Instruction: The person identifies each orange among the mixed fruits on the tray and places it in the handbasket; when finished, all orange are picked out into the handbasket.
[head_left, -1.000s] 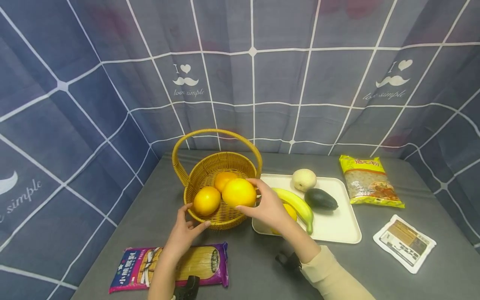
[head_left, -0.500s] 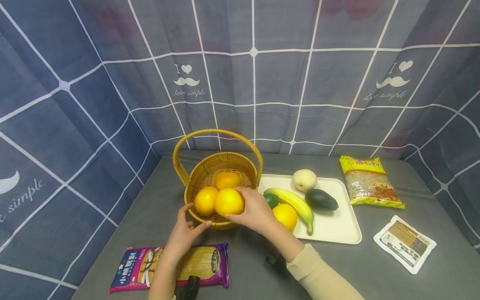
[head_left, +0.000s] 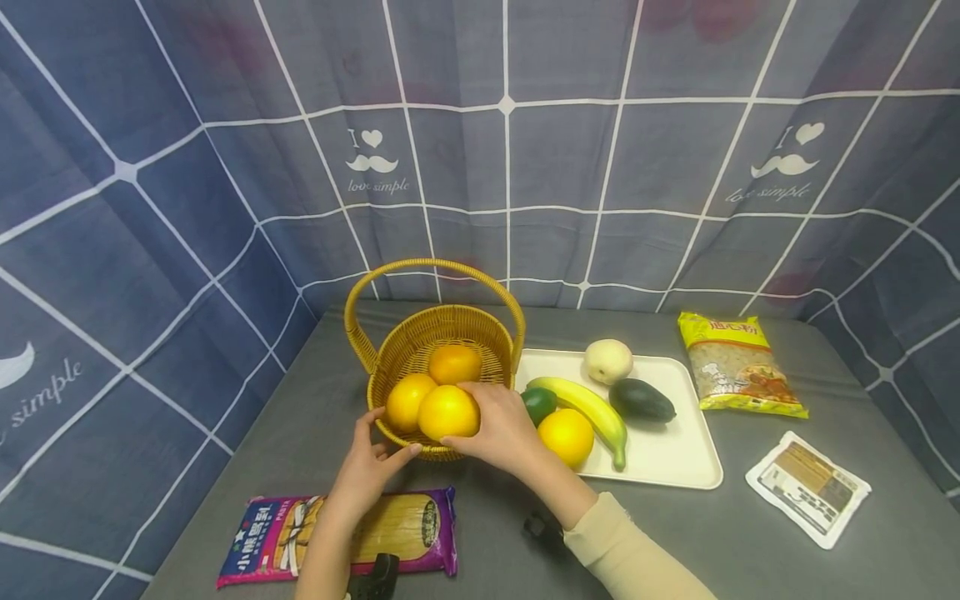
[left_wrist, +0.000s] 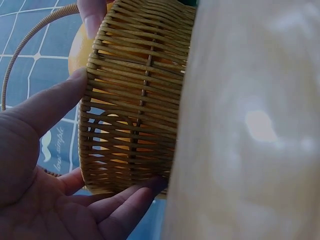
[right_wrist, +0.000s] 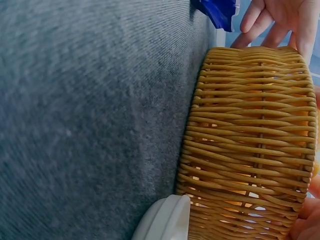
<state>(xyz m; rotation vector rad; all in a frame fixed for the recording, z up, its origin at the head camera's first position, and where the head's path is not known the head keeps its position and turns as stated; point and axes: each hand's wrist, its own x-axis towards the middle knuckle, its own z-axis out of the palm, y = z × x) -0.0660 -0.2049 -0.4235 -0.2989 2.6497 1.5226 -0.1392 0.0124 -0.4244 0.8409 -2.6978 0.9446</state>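
Observation:
A wicker basket (head_left: 480, 329) with a tall hoop handle stands at the centre of the head view. My left hand (head_left: 367, 467) holds its near left side, thumb at the rim and fingers along the woven wall (left_wrist: 135, 100). Inside the basket, my right hand (head_left: 502, 425) grips an orange (head_left: 448, 412) low by the near rim, its thumb on the near side. Two more oranges lie in there, one at the left (head_left: 409, 402) and one farther back (head_left: 454, 364). From the right wrist view, the basket wall (right_wrist: 250, 135) hides most of the fruit.
Right of the basket, a cream tray (head_left: 686, 458) bears a banana (head_left: 588, 406), another orange (head_left: 567, 437), a dark green avocado-like fruit (head_left: 641, 399), a pale round fruit (head_left: 608, 361) and a green fruit (head_left: 539, 405). A pasta pack (head_left: 397, 529), a yellow bag (head_left: 742, 367) and a white packet (head_left: 810, 487) lie around.
My right hand has moved left and down with the orange, from above the basket's right side to low inside it. The left hand has stayed at the rim.

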